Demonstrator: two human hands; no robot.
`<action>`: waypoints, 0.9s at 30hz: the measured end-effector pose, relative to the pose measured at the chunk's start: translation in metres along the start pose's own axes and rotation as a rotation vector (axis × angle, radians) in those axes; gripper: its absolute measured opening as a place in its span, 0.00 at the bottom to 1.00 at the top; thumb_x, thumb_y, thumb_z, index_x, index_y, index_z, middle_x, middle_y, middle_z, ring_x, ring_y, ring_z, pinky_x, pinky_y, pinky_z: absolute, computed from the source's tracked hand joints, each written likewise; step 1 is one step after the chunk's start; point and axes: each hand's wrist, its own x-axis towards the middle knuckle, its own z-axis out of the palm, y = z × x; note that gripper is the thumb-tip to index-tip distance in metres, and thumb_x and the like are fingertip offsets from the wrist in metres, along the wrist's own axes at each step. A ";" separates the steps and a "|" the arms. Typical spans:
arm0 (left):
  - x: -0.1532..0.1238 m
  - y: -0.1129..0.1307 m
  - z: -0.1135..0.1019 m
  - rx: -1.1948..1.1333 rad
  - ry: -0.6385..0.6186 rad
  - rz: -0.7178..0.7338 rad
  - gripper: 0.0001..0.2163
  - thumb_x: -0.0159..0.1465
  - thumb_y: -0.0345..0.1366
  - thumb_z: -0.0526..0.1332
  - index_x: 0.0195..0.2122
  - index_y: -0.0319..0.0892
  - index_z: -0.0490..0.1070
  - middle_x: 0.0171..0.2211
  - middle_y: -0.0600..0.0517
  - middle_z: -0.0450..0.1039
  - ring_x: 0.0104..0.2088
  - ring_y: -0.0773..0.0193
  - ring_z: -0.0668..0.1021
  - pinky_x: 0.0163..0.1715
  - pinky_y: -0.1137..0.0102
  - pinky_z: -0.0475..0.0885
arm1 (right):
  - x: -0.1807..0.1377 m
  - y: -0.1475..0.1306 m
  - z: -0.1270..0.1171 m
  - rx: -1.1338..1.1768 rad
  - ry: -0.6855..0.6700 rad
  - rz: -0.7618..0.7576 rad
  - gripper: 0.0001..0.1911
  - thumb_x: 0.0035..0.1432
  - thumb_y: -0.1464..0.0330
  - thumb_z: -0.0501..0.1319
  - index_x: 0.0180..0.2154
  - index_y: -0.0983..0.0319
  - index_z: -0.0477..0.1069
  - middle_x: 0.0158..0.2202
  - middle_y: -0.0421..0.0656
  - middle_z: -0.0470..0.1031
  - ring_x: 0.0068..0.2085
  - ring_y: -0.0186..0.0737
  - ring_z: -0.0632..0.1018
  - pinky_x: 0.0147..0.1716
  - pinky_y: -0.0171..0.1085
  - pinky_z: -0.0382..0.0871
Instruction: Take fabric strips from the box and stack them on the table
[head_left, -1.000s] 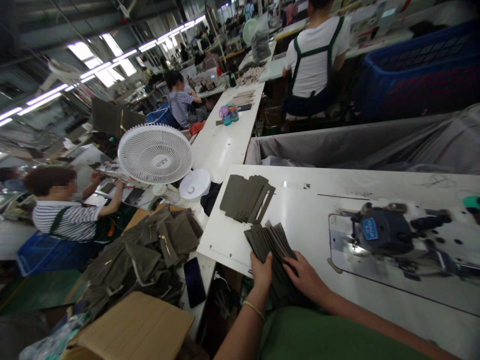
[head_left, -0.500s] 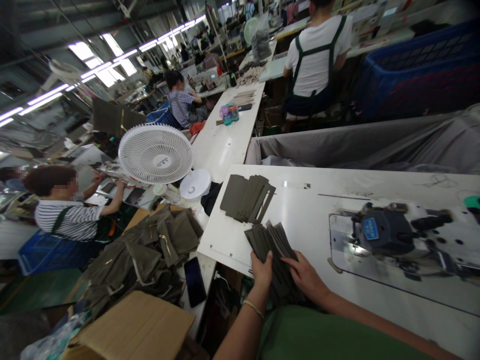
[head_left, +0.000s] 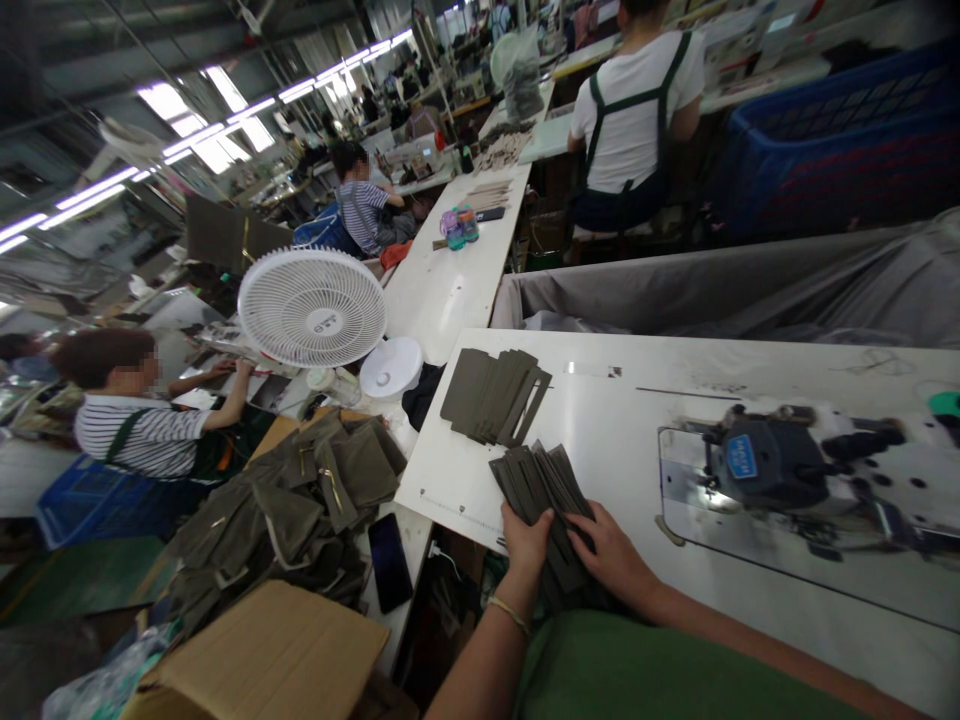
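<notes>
A fanned stack of olive-grey fabric strips (head_left: 536,480) lies at the near edge of the white sewing table (head_left: 622,430). My left hand (head_left: 525,548) grips the stack from the left, thumb on top. My right hand (head_left: 611,555) presses on the same strips from the right, fingers curled over them. A second fanned pile of olive pieces (head_left: 491,395) rests farther back on the table, apart from both hands. The sewing machine (head_left: 780,465) stands to the right of my hands.
A white desk fan (head_left: 311,308) stands left of the table. A heap of olive bags (head_left: 300,510), a black phone (head_left: 388,563) and a cardboard box (head_left: 277,655) lie at the lower left. Other people sit at benches to the left and behind. A grey-lined bin (head_left: 712,285) sits beyond the table.
My left thumb has shifted slightly up and right over the strips. The person in the striped shirt at the left has leaned a little lower.
</notes>
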 end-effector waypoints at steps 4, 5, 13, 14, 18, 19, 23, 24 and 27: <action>-0.001 0.003 0.004 0.060 0.038 -0.014 0.26 0.49 0.24 0.65 0.49 0.36 0.59 0.46 0.40 0.72 0.44 0.58 0.77 0.44 0.70 0.71 | 0.001 0.003 0.002 -0.001 0.005 -0.008 0.18 0.56 0.68 0.51 0.43 0.65 0.74 0.46 0.53 0.67 0.50 0.47 0.70 0.52 0.47 0.65; -0.001 0.004 0.005 0.072 0.045 -0.014 0.26 0.49 0.24 0.64 0.50 0.35 0.59 0.45 0.40 0.72 0.43 0.59 0.77 0.44 0.70 0.72 | 0.001 0.004 0.002 -0.003 0.008 -0.006 0.18 0.56 0.69 0.50 0.43 0.65 0.74 0.46 0.53 0.67 0.49 0.47 0.70 0.52 0.47 0.65; -0.003 0.013 -0.019 0.166 0.108 -0.043 0.25 0.48 0.23 0.64 0.49 0.36 0.61 0.42 0.44 0.74 0.42 0.58 0.78 0.44 0.71 0.71 | 0.001 0.005 0.004 -0.027 0.050 0.008 0.17 0.57 0.71 0.48 0.42 0.64 0.73 0.45 0.52 0.67 0.49 0.45 0.70 0.53 0.45 0.65; -0.004 0.014 -0.023 0.182 0.118 -0.054 0.26 0.48 0.23 0.65 0.49 0.36 0.61 0.42 0.44 0.74 0.42 0.58 0.77 0.44 0.70 0.71 | 0.000 0.005 0.005 -0.030 0.052 0.006 0.17 0.57 0.70 0.48 0.42 0.65 0.73 0.46 0.52 0.67 0.50 0.46 0.70 0.53 0.45 0.65; -0.006 0.016 -0.028 0.254 0.133 -0.103 0.26 0.51 0.25 0.64 0.51 0.35 0.59 0.44 0.41 0.73 0.43 0.57 0.77 0.44 0.70 0.70 | -0.001 0.006 0.007 -0.049 0.061 0.000 0.18 0.57 0.70 0.48 0.42 0.67 0.73 0.47 0.54 0.66 0.51 0.48 0.69 0.52 0.46 0.66; -0.006 0.017 -0.028 0.273 0.132 -0.115 0.25 0.51 0.26 0.63 0.51 0.34 0.59 0.44 0.41 0.73 0.44 0.56 0.77 0.44 0.69 0.70 | -0.001 0.006 0.007 -0.055 0.062 -0.001 0.18 0.57 0.70 0.49 0.43 0.66 0.73 0.47 0.54 0.66 0.51 0.48 0.69 0.52 0.46 0.66; -0.010 0.023 -0.022 0.335 0.117 -0.142 0.24 0.53 0.28 0.62 0.51 0.36 0.58 0.46 0.42 0.72 0.45 0.56 0.76 0.44 0.69 0.69 | -0.002 0.005 0.009 -0.082 0.069 -0.007 0.17 0.57 0.70 0.49 0.43 0.65 0.73 0.47 0.54 0.66 0.51 0.48 0.69 0.52 0.46 0.66; -0.011 0.024 -0.020 0.346 0.112 -0.146 0.24 0.53 0.28 0.62 0.51 0.37 0.58 0.46 0.42 0.72 0.45 0.56 0.76 0.44 0.69 0.69 | -0.002 0.006 0.010 -0.089 0.072 -0.008 0.17 0.57 0.71 0.49 0.43 0.65 0.74 0.47 0.54 0.66 0.50 0.48 0.70 0.52 0.46 0.66; -0.013 0.028 -0.018 0.376 0.102 -0.155 0.25 0.53 0.29 0.62 0.52 0.38 0.58 0.46 0.43 0.72 0.44 0.55 0.76 0.43 0.67 0.69 | 0.001 0.008 0.009 -0.109 0.075 -0.017 0.18 0.57 0.72 0.49 0.43 0.64 0.74 0.46 0.52 0.67 0.50 0.47 0.70 0.52 0.45 0.66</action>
